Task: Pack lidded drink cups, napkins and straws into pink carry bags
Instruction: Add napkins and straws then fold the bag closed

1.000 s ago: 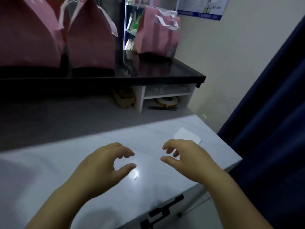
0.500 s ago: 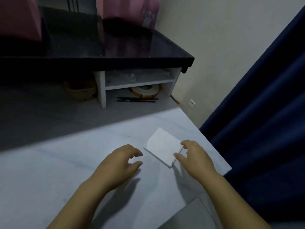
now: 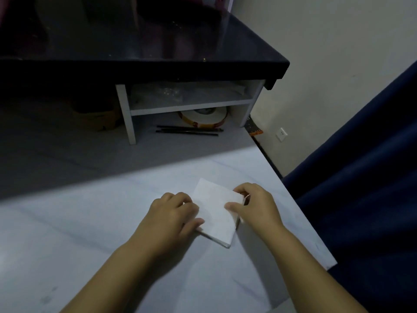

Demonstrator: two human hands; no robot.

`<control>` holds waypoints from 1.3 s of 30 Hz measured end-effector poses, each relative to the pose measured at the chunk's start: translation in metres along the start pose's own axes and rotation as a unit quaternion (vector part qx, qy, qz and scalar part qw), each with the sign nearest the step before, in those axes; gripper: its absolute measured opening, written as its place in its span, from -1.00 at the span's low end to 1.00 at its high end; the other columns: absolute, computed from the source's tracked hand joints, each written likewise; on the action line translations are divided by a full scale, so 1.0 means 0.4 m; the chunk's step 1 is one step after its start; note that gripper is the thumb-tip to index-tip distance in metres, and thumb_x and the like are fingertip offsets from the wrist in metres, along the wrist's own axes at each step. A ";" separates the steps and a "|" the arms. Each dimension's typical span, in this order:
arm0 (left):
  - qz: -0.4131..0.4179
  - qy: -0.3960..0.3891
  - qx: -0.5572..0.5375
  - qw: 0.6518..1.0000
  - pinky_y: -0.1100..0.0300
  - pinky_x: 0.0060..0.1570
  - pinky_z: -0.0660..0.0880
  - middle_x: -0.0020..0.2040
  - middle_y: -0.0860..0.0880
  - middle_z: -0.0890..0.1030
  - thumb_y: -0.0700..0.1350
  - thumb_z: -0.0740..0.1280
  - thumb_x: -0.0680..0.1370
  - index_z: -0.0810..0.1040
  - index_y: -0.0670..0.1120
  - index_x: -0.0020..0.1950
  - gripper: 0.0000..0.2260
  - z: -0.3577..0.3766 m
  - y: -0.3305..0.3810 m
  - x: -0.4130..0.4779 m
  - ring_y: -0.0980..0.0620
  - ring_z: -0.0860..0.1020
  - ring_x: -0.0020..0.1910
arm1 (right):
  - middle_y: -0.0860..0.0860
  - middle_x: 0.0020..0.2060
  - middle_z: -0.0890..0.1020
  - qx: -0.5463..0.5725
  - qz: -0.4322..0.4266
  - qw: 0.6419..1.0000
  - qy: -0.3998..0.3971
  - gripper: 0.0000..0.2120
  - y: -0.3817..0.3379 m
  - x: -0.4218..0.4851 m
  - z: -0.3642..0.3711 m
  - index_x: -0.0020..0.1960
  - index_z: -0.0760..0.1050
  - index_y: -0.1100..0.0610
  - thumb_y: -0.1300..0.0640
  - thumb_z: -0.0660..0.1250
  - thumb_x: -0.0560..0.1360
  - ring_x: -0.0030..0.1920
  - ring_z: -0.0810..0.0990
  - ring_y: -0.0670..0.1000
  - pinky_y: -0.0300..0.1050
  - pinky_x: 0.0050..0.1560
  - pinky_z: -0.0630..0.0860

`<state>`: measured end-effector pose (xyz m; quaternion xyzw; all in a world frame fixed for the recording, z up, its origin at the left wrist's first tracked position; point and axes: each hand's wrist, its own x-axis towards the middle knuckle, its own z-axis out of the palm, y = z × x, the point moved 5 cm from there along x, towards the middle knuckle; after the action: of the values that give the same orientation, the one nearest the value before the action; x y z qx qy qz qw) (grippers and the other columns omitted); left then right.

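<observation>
No writing or brand can be read anywhere; the printed rim of the tape roll is too small to make out.

At far left, in the shadow under the black counter, a yellowish box sits on the grey surface. Right of it stands a white shelf unit with clear plastic wrapping on its upper level; below lie the tape roll and some thin black sticks.

On the pale marble table, the left hand rests with curled fingers against the left edge of the napkin stack, thumb on its near corner. The stack lies flat near the table's right edge. The right hand pinches the stack's right side, thumb on top and fingers over the far edge.

Further right are a wall socket and a dark blue curtain.
</observation>
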<state>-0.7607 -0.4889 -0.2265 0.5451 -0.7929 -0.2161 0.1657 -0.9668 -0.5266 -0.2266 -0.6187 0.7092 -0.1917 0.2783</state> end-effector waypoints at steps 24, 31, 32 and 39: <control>-0.115 0.045 -0.134 0.983 0.11 0.16 0.41 0.16 0.30 0.35 0.17 0.38 0.40 0.21 0.13 0.43 -0.35 0.002 -0.003 0.065 0.11 0.29 0.23 | -0.16 -0.21 0.65 0.199 -0.110 0.972 -0.061 -0.81 0.001 -0.022 -0.048 -0.18 0.62 -0.09 0.21 0.41 0.45 -0.16 0.59 -0.14 -0.32 -0.15 0.52; -0.101 0.052 -0.192 0.975 0.30 -0.29 0.41 -0.30 0.24 0.57 -0.18 0.35 0.46 0.52 0.15 -0.22 -0.80 -0.016 -0.001 0.065 0.25 0.50 -0.28 | -0.14 -0.18 0.62 0.185 -0.039 0.982 -0.008 -0.90 0.036 0.003 -0.050 -0.13 0.58 -0.09 0.01 0.29 0.51 -0.20 0.58 -0.14 -0.31 -0.21 0.52; -0.101 0.045 -0.192 0.975 0.30 -0.31 0.40 -0.29 0.24 0.57 -0.19 0.36 0.46 0.52 0.15 -0.22 -0.79 -0.019 0.000 0.061 0.23 0.50 -0.29 | -0.17 -0.11 0.59 0.132 -0.034 0.991 0.014 -0.94 0.043 0.014 -0.054 -0.08 0.55 -0.09 0.00 0.30 0.52 -0.14 0.57 -0.16 -0.29 -0.14 0.52; -0.096 0.024 -0.168 0.981 0.39 -0.29 0.40 -0.33 0.22 0.57 -0.15 0.42 0.43 0.52 0.18 -0.24 -0.79 -0.034 -0.005 0.050 0.26 0.51 -0.24 | -0.11 -0.25 0.54 0.008 -0.007 0.999 -0.046 -0.74 0.041 0.059 -0.027 0.06 0.54 -0.03 0.10 0.47 0.39 -0.24 0.54 -0.11 -0.11 -0.14 0.57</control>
<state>-0.7594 -0.5103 -0.2154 0.5880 -0.6854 -0.3476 0.2523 -0.9883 -0.5481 -0.2321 -0.6298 0.6897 -0.1706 0.3139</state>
